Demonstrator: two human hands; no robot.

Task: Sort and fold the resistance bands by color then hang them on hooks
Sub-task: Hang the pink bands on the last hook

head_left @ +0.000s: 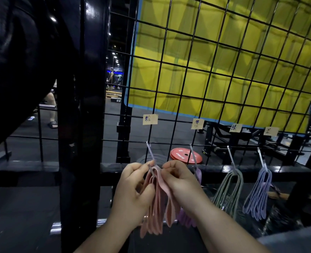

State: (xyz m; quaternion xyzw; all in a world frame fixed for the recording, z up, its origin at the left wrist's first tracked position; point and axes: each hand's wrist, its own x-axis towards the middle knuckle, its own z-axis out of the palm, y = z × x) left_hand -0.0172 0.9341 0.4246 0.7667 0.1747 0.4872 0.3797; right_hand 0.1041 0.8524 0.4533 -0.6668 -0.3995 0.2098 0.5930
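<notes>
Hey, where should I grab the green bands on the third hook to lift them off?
I'd pinch the green bands at their top bend, just under the hook, coming from the front: all the loops bunch together there, while lower down they splay apart.

Pink bands [159,207], seemingly on leftmost hook [150,151]

Bands [157,203] on hooks [150,152] along grid [187,67]

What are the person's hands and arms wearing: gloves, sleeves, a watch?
The left hand and right hand are bare, with no gloves, rings or watch, and the left forearm and right forearm are uncovered to the frame's edge. A patch of grey-blue fabric, probably clothing, sits at the lower right corner.
</notes>
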